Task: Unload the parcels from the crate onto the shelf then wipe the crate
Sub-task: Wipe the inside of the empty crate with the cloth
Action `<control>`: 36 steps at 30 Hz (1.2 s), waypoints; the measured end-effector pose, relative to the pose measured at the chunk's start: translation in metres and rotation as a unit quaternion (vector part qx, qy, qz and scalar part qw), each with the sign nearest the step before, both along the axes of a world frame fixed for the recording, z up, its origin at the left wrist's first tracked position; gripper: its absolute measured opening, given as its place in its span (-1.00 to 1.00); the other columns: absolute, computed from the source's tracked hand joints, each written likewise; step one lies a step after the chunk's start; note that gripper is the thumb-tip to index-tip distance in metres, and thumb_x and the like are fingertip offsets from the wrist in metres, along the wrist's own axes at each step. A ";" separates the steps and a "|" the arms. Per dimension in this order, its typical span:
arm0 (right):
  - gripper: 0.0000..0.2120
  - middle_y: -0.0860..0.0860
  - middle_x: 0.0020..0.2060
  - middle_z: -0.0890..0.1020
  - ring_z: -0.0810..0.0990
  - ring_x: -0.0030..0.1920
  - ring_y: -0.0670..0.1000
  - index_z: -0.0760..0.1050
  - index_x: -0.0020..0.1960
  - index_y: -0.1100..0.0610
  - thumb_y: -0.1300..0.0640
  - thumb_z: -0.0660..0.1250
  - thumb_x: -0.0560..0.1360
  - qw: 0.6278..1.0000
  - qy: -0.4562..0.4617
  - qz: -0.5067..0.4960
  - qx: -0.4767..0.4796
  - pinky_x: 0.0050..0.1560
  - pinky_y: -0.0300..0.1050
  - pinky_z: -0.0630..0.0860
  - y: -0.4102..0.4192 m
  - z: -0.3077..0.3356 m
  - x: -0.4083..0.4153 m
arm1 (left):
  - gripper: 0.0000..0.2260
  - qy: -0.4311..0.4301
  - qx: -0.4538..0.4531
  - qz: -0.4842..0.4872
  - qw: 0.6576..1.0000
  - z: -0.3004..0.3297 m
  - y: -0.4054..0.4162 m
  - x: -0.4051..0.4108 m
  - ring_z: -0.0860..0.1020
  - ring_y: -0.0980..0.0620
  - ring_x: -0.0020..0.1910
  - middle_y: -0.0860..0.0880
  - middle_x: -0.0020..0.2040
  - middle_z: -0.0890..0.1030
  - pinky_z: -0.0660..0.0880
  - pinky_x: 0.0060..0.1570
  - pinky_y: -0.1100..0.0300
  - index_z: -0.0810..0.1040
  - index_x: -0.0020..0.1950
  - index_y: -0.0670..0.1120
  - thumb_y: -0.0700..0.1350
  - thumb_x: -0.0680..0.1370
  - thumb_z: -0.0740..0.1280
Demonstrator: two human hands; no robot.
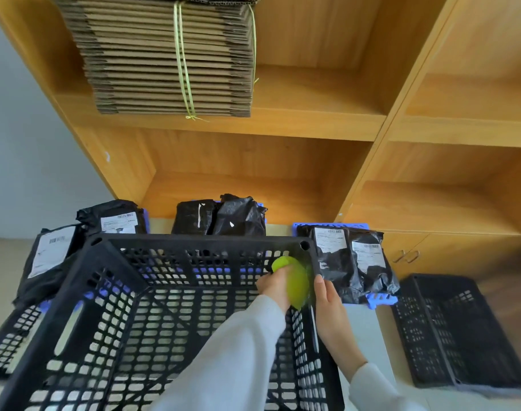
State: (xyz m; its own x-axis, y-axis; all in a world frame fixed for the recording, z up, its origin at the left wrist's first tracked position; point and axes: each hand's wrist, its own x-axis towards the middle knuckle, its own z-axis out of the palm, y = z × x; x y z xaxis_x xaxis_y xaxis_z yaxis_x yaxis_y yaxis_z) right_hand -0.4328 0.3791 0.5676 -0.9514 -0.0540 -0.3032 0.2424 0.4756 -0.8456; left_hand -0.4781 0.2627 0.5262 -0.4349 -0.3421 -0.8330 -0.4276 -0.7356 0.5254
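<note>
The black plastic lattice crate (pixel 152 307) stands near, its perforated walls bare inside. The left hand (pixel 275 284) grips a soft lime-green cloth (pixel 294 281) against the crate's right inner wall; the right hand (pixel 330 304) rests open-fingered on that rim. Crinkled black plastic parcels (pixel 354 262) with white labels lie beyond, below the wooden shelf (pixel 283 179).

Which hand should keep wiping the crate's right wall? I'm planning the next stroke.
Left. It already grips the green cloth against that wall inside the crate, while the right hand steadies the rim outside.
</note>
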 end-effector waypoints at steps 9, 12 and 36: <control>-0.63 0.07 0.24 0.51 0.42 0.22 -0.01 0.38 0.37 0.10 -0.08 0.05 0.71 0.995 -0.087 0.028 -0.028 0.22 -0.09 0.28 0.007 0.007 -0.020 | -0.41 0.050 -0.018 -0.014 0.998 0.038 -0.013 -0.002 0.60 -0.17 0.08 -0.21 0.19 0.62 0.55 0.14 -0.03 0.52 0.30 -0.25 -0.24 0.33 0.65; -0.57 0.06 0.29 0.51 0.49 0.29 0.06 0.32 0.47 0.11 -0.08 0.15 0.69 0.995 -0.083 0.021 -0.050 0.34 0.04 0.41 0.009 0.010 -0.038 | -0.38 0.055 -0.003 0.003 0.998 0.043 -0.012 -0.008 0.58 -0.15 -0.05 -0.20 0.15 0.60 0.55 -0.01 0.00 0.48 0.32 -0.24 -0.24 0.34 0.65; -0.66 0.05 -0.12 0.53 0.48 -0.09 0.16 0.44 0.04 0.11 -0.02 -0.05 0.71 0.965 0.121 0.110 0.205 -0.15 0.03 0.36 -0.053 -0.003 -0.127 | -0.67 -0.125 -0.118 0.020 0.985 -0.064 -0.001 -0.025 0.57 -0.27 0.17 -0.24 0.21 0.59 0.53 0.22 -0.13 0.46 0.31 -0.22 -0.22 0.55 0.32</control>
State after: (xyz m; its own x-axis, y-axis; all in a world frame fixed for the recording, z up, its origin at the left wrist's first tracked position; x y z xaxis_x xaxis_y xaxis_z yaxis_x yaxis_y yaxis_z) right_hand -0.5594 0.3257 0.5647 -0.9763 -0.1852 -0.1122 -0.0834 0.7998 -0.5944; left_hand -0.5030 0.2618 0.4622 -0.2085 -0.5512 -0.8079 -0.5384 -0.6249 0.5653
